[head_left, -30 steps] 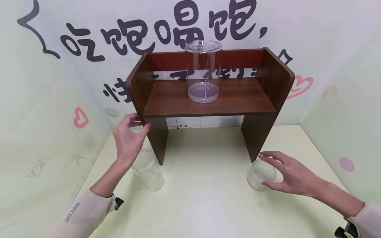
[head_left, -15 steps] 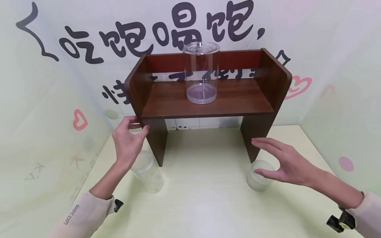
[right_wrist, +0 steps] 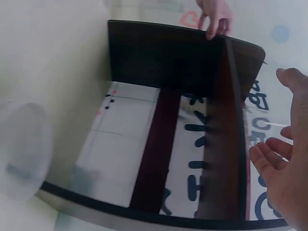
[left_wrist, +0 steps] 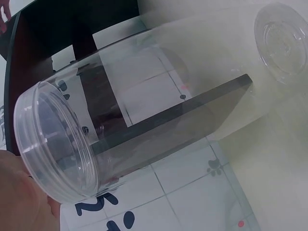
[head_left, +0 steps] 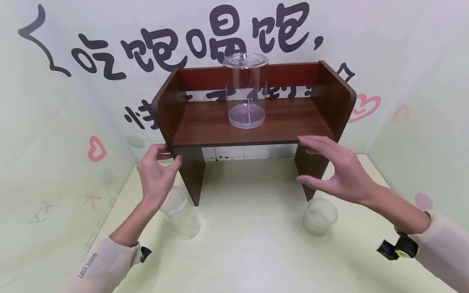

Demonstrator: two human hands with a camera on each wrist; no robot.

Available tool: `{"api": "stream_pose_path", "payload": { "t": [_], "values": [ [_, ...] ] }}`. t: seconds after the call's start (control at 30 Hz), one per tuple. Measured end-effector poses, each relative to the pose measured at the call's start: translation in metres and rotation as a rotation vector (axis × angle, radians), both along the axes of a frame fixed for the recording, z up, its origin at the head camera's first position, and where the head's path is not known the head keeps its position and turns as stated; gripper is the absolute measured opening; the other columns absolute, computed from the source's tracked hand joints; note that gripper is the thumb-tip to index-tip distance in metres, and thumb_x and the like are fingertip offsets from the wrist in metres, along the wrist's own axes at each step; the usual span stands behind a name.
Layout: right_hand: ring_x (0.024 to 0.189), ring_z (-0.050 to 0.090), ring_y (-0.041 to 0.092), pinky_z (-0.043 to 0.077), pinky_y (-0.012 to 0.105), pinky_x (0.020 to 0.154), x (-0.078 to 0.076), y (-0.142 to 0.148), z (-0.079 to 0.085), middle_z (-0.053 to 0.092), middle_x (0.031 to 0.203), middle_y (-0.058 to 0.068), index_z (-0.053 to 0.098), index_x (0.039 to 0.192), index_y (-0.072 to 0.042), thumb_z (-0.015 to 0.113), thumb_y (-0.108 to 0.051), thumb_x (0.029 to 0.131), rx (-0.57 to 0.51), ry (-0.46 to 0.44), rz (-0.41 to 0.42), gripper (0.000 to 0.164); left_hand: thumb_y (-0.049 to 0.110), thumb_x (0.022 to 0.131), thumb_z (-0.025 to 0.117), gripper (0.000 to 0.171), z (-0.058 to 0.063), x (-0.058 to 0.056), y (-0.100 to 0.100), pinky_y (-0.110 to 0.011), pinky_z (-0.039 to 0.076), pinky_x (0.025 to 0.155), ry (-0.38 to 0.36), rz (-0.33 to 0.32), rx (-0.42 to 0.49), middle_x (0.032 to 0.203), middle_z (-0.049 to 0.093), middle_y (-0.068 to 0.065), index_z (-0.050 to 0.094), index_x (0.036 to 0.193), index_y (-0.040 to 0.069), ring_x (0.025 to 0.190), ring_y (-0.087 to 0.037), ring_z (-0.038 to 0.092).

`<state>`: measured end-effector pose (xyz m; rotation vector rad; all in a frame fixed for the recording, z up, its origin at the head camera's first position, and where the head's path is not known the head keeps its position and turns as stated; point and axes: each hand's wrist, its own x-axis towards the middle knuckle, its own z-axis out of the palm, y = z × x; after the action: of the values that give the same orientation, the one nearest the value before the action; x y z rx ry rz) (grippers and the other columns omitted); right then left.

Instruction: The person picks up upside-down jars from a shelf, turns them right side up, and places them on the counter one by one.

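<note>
My left hand [head_left: 157,173] holds the front edge of the left side panel of a dark brown wooden desk shelf [head_left: 253,140], thumb in front and fingers on the outer side. Below it, a clear lidded plastic jar [head_left: 185,219] stands on the table; it fills much of the left wrist view. My right hand [head_left: 340,173] hovers, thumb and fingers spread and holding nothing, overlapping the shelf's right panel. Under that hand sits a low round clear tub [head_left: 319,217], which also shows at the left of the right wrist view. A tall clear jar [head_left: 246,91] stands on the shelf board.
The pale table [head_left: 242,252] reaches back under the shelf to a printed cloth backdrop [head_left: 73,24] with large black characters. Cloth sides [head_left: 421,134] close in the left and right.
My right hand has left the low tub and moved up and leftward toward the shelf's right panel. My left hand keeps its place on the left panel.
</note>
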<state>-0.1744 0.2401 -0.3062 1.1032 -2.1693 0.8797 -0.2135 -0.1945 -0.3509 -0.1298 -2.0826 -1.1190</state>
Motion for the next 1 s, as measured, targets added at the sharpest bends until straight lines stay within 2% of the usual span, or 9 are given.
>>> {"api": "stream_pose_path", "payload": {
  "t": [0.1,0.23,0.33,0.4,0.5,0.7,1.0],
  "values": [
    [0.126,0.066,0.019,0.049,0.016,0.107,-0.007,-0.008,0.012,0.063,0.146,0.015,0.058,0.150,-0.002,0.079,-0.056,0.091,-0.042,0.005,-0.008,0.083,-0.001,0.084,0.081,0.030,0.000,0.000,0.000,-0.014,0.047,0.091,-0.002,-0.003,-0.005,0.102,0.078,-0.021,0.070,0.112,-0.006,0.085,-0.037,0.077],
    [0.133,0.061,0.025,0.046,0.016,0.110,-0.016,-0.018,0.026,0.063,0.148,0.012,0.057,0.150,-0.003,0.094,-0.026,0.081,-0.076,0.011,-0.066,0.082,0.000,0.085,0.081,0.030,0.000,-0.001,0.001,-0.014,0.046,0.091,-0.009,-0.002,-0.014,0.102,0.078,-0.021,0.070,0.112,-0.005,0.085,-0.037,0.077],
    [0.135,0.061,0.026,0.047,0.017,0.110,-0.024,-0.028,0.037,0.061,0.150,0.009,0.056,0.152,-0.004,0.095,-0.005,0.075,-0.115,-0.037,-0.103,0.086,0.000,0.085,0.081,0.030,-0.001,0.000,0.000,-0.015,0.046,0.090,-0.012,0.006,-0.016,0.102,0.078,-0.020,0.070,0.112,-0.005,0.086,-0.037,0.077],
    [0.134,0.061,0.026,0.049,0.018,0.109,-0.029,-0.035,0.044,0.060,0.151,0.009,0.055,0.153,-0.004,0.094,-0.003,0.076,-0.147,-0.077,-0.119,0.086,0.000,0.085,0.080,0.030,-0.001,0.000,-0.001,-0.015,0.046,0.090,-0.013,0.010,-0.016,0.103,0.079,-0.020,0.070,0.113,-0.005,0.086,-0.036,0.077],
    [0.135,0.060,0.025,0.051,0.023,0.108,-0.038,-0.044,0.052,0.057,0.153,0.009,0.053,0.154,-0.005,0.093,-0.004,0.079,-0.167,-0.093,-0.139,0.085,0.000,0.085,0.080,0.030,-0.001,0.000,-0.001,-0.015,0.047,0.090,-0.010,0.010,-0.015,0.103,0.079,-0.019,0.069,0.113,-0.006,0.086,-0.036,0.077],
    [0.144,0.051,0.017,0.054,0.038,0.110,-0.058,-0.062,0.069,0.052,0.159,0.008,0.050,0.157,-0.005,0.093,-0.019,0.082,-0.132,-0.040,-0.197,0.087,0.000,0.086,0.080,0.030,-0.001,0.000,-0.001,-0.017,0.046,0.091,-0.011,0.012,-0.021,0.104,0.079,-0.020,0.069,0.114,-0.006,0.087,-0.037,0.077],
    [0.150,0.042,0.018,0.051,0.039,0.113,-0.083,-0.091,0.093,0.043,0.166,0.009,0.043,0.161,-0.007,0.090,-0.033,0.085,-0.101,-0.048,-0.235,0.093,0.000,0.086,0.080,0.030,-0.002,0.000,-0.002,-0.019,0.047,0.093,-0.018,0.014,-0.021,0.105,0.079,-0.020,0.069,0.114,-0.005,0.088,-0.036,0.077]
  ]
}}
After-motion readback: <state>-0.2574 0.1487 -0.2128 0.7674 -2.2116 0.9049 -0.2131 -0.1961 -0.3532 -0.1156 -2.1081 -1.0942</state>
